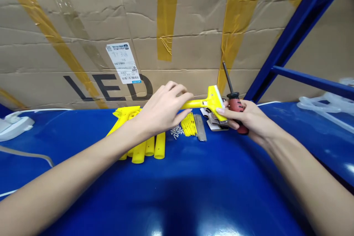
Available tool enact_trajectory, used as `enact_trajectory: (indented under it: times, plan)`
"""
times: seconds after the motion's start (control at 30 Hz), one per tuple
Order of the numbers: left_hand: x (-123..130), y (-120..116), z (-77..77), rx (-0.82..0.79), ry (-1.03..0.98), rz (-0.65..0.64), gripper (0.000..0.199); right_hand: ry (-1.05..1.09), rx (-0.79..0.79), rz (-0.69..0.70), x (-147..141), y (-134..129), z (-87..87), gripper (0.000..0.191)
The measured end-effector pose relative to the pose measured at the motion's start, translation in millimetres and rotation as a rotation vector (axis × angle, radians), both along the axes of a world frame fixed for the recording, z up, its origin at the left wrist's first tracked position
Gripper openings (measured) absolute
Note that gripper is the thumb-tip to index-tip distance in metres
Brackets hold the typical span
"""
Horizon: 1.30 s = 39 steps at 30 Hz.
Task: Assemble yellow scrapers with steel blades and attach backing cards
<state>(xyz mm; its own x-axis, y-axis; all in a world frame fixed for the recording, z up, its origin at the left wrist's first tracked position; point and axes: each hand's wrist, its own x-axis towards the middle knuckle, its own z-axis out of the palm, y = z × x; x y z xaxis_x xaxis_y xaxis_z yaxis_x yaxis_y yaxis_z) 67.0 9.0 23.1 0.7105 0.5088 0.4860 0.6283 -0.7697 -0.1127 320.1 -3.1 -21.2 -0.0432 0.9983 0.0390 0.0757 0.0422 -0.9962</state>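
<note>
A yellow scraper (212, 99) is held up between both hands, its handle pointing left and its wide head with a pale blade edge on the right. My left hand (168, 106) is closed around the handle. Thumb and fingers of my right hand (256, 120) pinch the lower corner of the head, and the same hand grips a red and black screwdriver (235, 106), shaft pointing up. Below the left wrist lie several yellow scraper bodies (139, 153). Small screws (177, 131), thin yellow pieces (189, 125), a grey metal strip stack (200, 128) and folded card pieces (217, 125) lie beneath the scraper.
A large taped cardboard box (193, 14) stands along the back of the blue tabletop (177, 188). On the right rises a blue metal frame (287, 40), with translucent plastic strips (326, 107) near it. A white device (16, 127) and a cable (30, 153) are at left.
</note>
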Motion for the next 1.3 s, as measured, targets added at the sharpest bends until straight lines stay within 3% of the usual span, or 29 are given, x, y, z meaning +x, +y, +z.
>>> enact_trajectory:
  times: [0.1,0.2,0.27,0.4,0.5,0.6,0.73,0.93,1.1,1.3]
  plan:
    - [-12,-8,12.1,-0.373,0.029,-0.033,0.032,-0.047,-0.018,0.141,-12,-8,0.9,0.037]
    - [-20,-15,16.3,-0.921,-0.123,-0.029,0.042,-0.112,-0.042,0.257,-23,-14,1.0,0.04]
    - [-23,-18,13.6,-1.235,-0.283,-0.027,0.052,-0.185,-0.04,0.255,-28,-17,3.2,0.042]
    - [-33,-25,3.4,-1.584,-0.717,0.01,0.063,-0.311,0.042,0.21,-28,-21,17.3,0.054]
    - [-43,-34,-1.5,-1.779,-1.012,0.103,0.085,-0.375,0.141,0.239,-22,-25,27.7,0.046]
    - [-52,-41,-4.4,-1.811,-1.094,0.11,0.098,-0.373,0.287,0.074,-14,-28,24.9,0.04]
    - [-56,-44,-7.9,-1.793,-1.164,0.114,0.103,-0.109,0.438,-0.313,-2,-29,4.3,0.032]
    - [-55,-41,-15.8,-1.749,-1.185,0.186,0.095,-0.043,0.41,-0.342,4,-25,-14.1,0.022]
    - [-62,-35,-24.9,-1.725,-1.089,0.1,0.083,-0.061,0.435,-0.338,-3,-25,-18.4,0.02]
    - [-54,-43,-13.5,-1.685,-1.065,0.141,0.075,-0.05,0.45,-0.348,-9,-27,-20.0,0.016]
